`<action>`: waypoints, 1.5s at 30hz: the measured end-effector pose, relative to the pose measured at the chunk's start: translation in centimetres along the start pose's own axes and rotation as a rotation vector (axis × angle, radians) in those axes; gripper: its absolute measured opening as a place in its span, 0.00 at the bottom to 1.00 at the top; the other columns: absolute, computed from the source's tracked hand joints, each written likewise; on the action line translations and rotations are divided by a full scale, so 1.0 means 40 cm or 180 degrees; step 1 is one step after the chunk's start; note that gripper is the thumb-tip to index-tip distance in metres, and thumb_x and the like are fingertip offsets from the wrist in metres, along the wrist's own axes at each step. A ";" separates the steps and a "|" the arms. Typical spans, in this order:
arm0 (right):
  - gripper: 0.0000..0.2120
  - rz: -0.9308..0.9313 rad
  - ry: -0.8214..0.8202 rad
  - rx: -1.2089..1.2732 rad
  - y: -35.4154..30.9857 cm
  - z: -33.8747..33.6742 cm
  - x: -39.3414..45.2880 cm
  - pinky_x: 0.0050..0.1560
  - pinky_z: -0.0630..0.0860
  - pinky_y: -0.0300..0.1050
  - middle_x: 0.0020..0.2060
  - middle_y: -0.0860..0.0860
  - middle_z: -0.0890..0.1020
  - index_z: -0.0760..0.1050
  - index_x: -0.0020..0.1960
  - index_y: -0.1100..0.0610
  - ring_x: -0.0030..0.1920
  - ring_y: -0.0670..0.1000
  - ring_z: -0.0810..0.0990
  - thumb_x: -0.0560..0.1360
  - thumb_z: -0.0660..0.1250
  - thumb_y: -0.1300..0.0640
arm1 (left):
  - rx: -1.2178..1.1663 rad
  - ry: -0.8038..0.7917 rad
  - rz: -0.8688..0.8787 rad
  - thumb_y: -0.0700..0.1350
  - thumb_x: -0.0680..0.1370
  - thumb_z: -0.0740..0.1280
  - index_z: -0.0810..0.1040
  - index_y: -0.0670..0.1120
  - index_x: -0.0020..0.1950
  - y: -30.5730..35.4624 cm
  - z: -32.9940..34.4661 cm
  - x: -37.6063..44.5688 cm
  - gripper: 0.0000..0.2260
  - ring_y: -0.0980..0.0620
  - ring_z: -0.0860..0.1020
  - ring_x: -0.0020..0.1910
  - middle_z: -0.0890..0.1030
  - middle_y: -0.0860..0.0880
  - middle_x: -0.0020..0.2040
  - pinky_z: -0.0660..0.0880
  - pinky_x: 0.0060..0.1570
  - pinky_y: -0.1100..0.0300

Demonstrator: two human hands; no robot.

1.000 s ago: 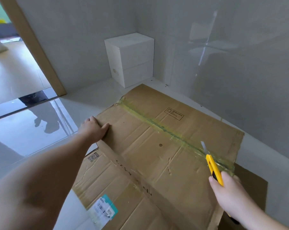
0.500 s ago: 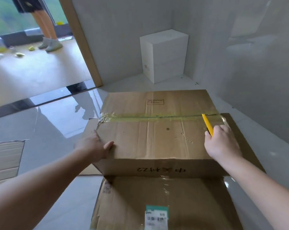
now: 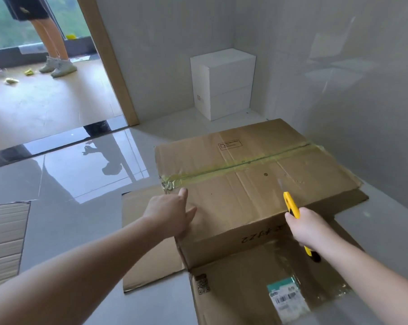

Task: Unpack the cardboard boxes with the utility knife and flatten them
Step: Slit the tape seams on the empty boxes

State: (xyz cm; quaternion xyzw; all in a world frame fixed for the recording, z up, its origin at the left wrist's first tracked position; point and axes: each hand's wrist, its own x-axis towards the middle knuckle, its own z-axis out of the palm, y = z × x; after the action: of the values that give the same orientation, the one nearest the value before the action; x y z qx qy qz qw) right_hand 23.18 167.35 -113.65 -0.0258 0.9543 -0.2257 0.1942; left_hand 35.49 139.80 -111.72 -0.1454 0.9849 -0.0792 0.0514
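Left hand (image 3: pixel 169 213) flat on the near left corner of the cardboard box (image 3: pixel 256 184), fingers straight and spread, palm pressing the top panel. Right hand (image 3: pixel 307 227) wrapped around the yellow utility knife (image 3: pixel 292 207), fist closed on the handle; blade out, blurred, tip pointing up over the box top near its front edge; cannot tell if the blade touches the cardboard. Box sits on the glossy pale tiled floor (image 3: pixel 81 184), in the room corner, brown corrugated, creased and worn, top seam covered by a strip of yellowish-green tape (image 3: pixel 233 167) running left to right, crumpled at its left end. Handwritten black marks on the front face. Flattened cardboard sheets (image 3: pixel 149 242) lie under and in front of the box, one bearing a white and teal shipping label (image 3: pixel 287 299). White rectangular box (image 3: pixel 224 83) stands in the far corner against grey walls.
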 end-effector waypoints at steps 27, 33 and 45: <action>0.14 0.0366 0.0141 0.1346 -0.185 0.143 -0.098 0.31 0.67 0.42 0.38 0.54 0.70 0.67 0.42 0.56 0.33 0.50 0.70 0.81 0.57 0.47 | -0.0832 0.0162 -0.0267 0.68 0.76 0.52 0.65 0.45 0.68 -0.247 0.100 0.521 0.32 0.40 0.69 0.65 0.71 0.42 0.67 0.66 0.64 0.48; 0.16 0.0255 0.0279 0.1462 -0.206 0.164 -0.095 0.31 0.65 0.43 0.39 0.55 0.68 0.64 0.37 0.54 0.30 0.52 0.68 0.80 0.58 0.48 | -0.0729 0.0137 -0.0332 0.68 0.76 0.52 0.67 0.45 0.66 -0.275 0.096 0.470 0.31 0.40 0.71 0.63 0.73 0.42 0.62 0.68 0.61 0.49; 0.17 -0.0127 -0.0032 0.1151 -0.204 0.059 -0.015 0.34 0.61 0.46 0.31 0.53 0.67 0.63 0.35 0.56 0.31 0.53 0.65 0.81 0.58 0.52 | -0.0128 -0.0364 -0.0613 0.69 0.76 0.48 0.57 0.51 0.73 -0.299 0.079 0.200 0.33 0.41 0.74 0.60 0.68 0.44 0.67 0.72 0.48 0.51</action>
State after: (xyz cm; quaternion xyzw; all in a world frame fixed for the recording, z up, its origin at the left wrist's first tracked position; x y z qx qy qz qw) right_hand 24.33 159.13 -111.78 -0.0105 0.8965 -0.3972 0.1960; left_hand 31.58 125.69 -113.42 -0.2446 0.9632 -0.0556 0.0966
